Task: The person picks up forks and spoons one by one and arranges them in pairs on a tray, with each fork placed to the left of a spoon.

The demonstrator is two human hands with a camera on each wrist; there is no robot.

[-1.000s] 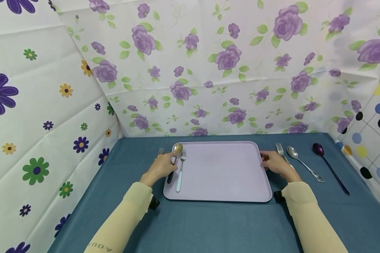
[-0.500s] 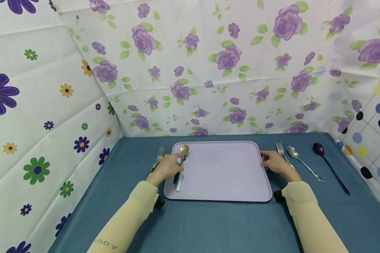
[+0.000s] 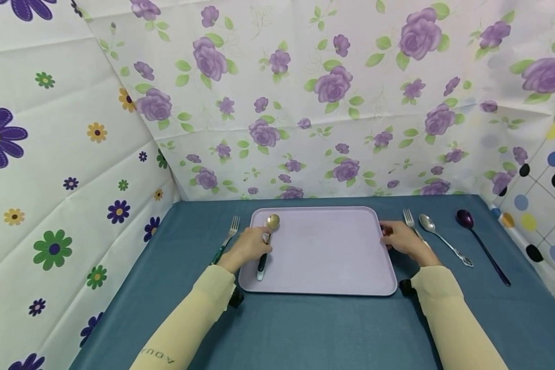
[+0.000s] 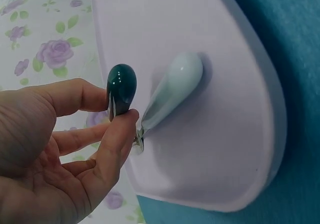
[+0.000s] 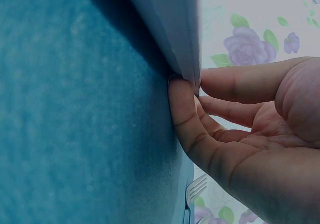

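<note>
My left hand [image 3: 247, 247] pinches a spoon with a gold bowl [image 3: 273, 222] over the left part of a pale lilac tray [image 3: 326, 252]. Its glossy dark green handle [image 4: 121, 86] sits between thumb and fingers in the left wrist view. Just beside and below it, a fork's pale blue handle [image 4: 175, 86] rests on the tray; the hand and spoon cover most of that fork in the head view. At the tray's right edge, my right hand [image 3: 404, 240] grips the rim [image 5: 182, 33], thumb on one side and fingers on the other.
A green-handled fork [image 3: 231, 232] lies left of the tray, partly behind the left hand. To the right lie a silver fork [image 3: 409, 218], a silver spoon [image 3: 437, 233] and a dark purple spoon [image 3: 483, 249] on the blue cloth [image 3: 314, 329]. Patterned sheets stand around the back and sides.
The left hand has moved right with the spoon, from the tray's left edge to over the pale-handled fork. More of the green-handled fork now shows. The right hand and tray have stayed put.
</note>
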